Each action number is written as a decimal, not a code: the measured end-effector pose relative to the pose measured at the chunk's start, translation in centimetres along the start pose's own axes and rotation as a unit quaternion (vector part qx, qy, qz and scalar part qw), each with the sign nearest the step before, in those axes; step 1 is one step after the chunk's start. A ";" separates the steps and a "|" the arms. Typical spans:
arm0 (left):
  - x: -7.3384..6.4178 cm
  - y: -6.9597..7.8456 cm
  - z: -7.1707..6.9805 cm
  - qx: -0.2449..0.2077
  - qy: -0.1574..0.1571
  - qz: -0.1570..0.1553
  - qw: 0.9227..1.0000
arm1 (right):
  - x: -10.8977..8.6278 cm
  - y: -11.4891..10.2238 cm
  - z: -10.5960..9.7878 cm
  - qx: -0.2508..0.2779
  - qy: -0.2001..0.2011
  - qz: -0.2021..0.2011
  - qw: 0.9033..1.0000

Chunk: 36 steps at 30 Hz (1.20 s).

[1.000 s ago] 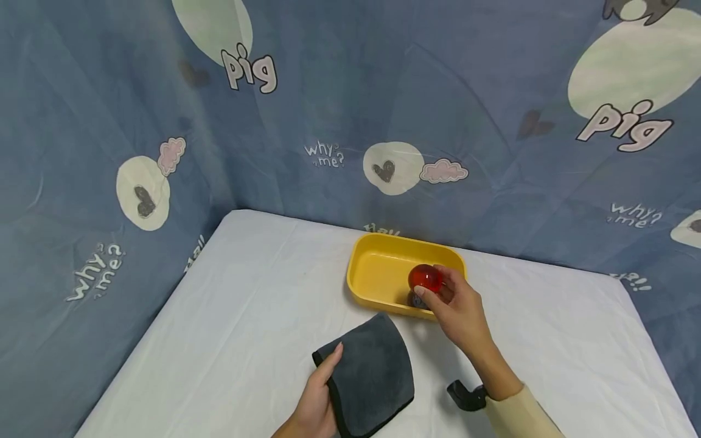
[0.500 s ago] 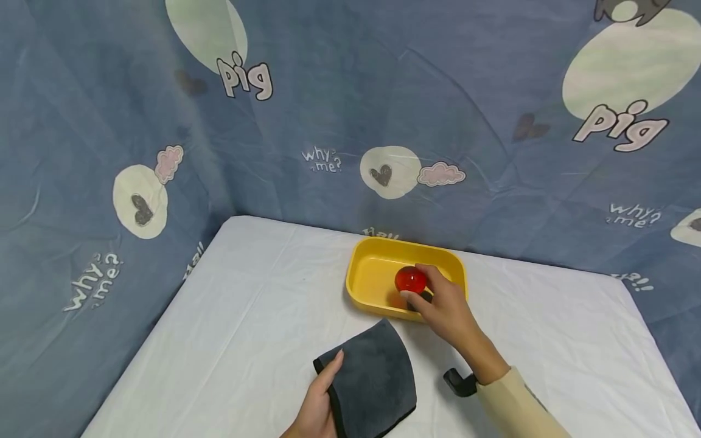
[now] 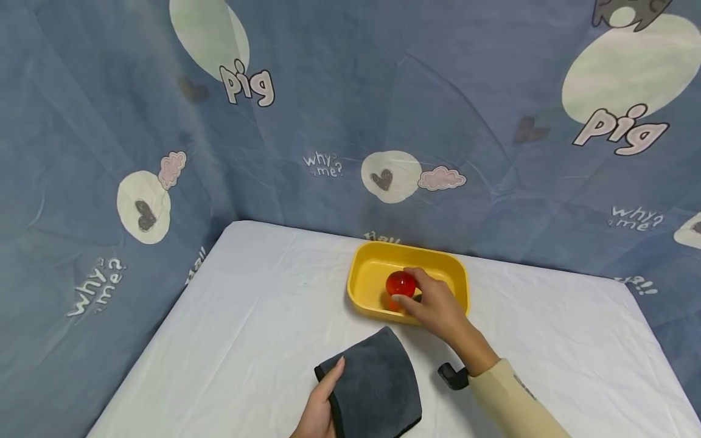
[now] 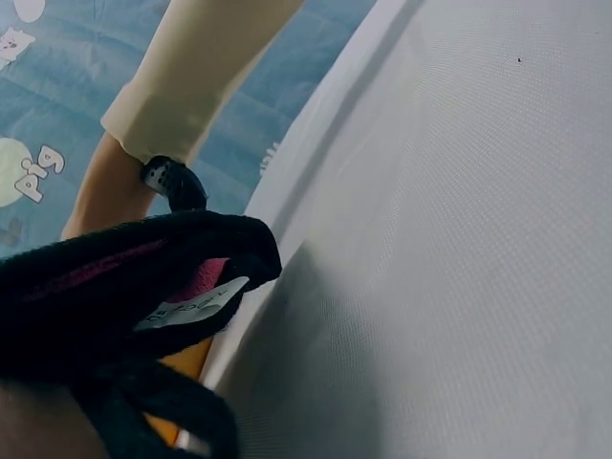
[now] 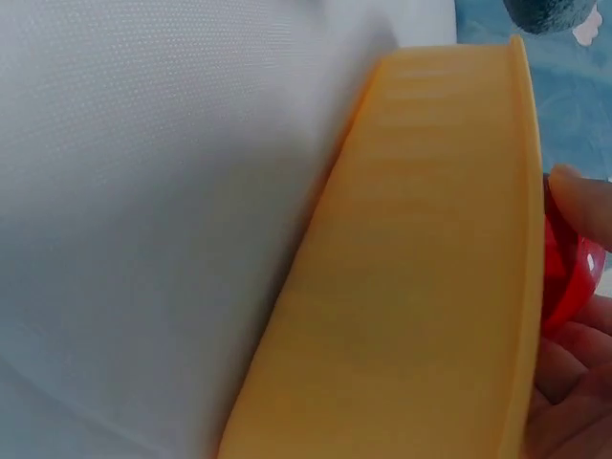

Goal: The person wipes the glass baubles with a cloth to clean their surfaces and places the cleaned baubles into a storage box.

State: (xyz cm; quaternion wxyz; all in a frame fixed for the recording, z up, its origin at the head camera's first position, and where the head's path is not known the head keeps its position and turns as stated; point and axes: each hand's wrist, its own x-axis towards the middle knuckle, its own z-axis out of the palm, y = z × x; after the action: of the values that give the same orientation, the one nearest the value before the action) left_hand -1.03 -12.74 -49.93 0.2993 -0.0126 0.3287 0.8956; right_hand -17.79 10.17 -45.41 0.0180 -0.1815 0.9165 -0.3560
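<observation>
My right hand (image 3: 438, 311) pinches a shiny red ball (image 3: 400, 284) between thumb and fingers, within the outline of a yellow tray (image 3: 366, 274). Beneath that hand a small dark object (image 3: 418, 298) in the tray is mostly hidden. From the right wrist, the red ball (image 5: 566, 273) shows just past the tray's rim, with fingertips on it. A folded dark grey cloth (image 3: 378, 386) with black edging is held by my left hand (image 3: 322, 404), thumb on top. In the left wrist view the cloth (image 4: 143, 239) reveals a pink inside and a white tag.
The tray stands on a white-covered table (image 3: 263, 316), near its back edge. Behind and to the left hangs a blue printed fabric (image 3: 306, 109). A black curved device (image 3: 453, 376) sticks out from the right wrist beside the cream sleeve (image 3: 506, 395).
The right hand has carried the red ball leftward over the tray, away from the tray's right end. The dark object is now more covered. The left hand keeps its grip on the cloth.
</observation>
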 end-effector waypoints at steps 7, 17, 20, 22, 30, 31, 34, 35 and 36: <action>-0.1 -0.4 -0.3 0.003 0.018 0.002 1.000 | 0.2 0.5 0.4 0.007 -0.013 0.011 1.000; 0.1 -0.7 -0.3 0.041 0.075 0.002 0.996 | 0.6 0.5 0.5 -0.017 -0.025 0.010 0.999; 0.2 -0.5 -0.4 0.031 0.058 -0.003 0.998 | 0.8 0.5 0.6 -0.031 -0.031 0.015 0.999; 0.2 -0.5 -0.5 0.022 0.045 -0.005 0.999 | 0.9 0.5 0.6 -0.040 -0.035 0.017 0.998; 0.4 -0.3 -0.7 -0.003 0.016 -0.016 1.000 | 1.2 0.7 0.8 -0.063 -0.044 0.009 0.997; 0.3 -0.3 -0.7 0.000 0.019 -0.016 1.000 | 1.2 0.7 0.8 -0.066 -0.046 0.008 0.997; 0.3 -0.4 -0.7 0.013 0.033 -0.017 0.999 | 1.2 0.7 0.9 -0.068 -0.052 0.005 0.996; 0.3 -0.4 -0.7 0.016 0.037 -0.019 0.999 | 1.2 0.7 0.9 -0.068 -0.054 0.005 0.996; 0.3 -0.4 -0.7 0.021 0.040 -0.017 0.999 | 1.2 0.7 0.9 -0.069 -0.055 0.005 0.996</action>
State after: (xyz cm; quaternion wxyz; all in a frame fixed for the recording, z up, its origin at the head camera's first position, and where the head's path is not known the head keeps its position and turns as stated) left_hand -1.20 -12.79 -50.80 0.3015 -0.0477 0.3591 0.8820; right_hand -19.04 9.62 -46.48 0.0575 -0.1968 0.9374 -0.2814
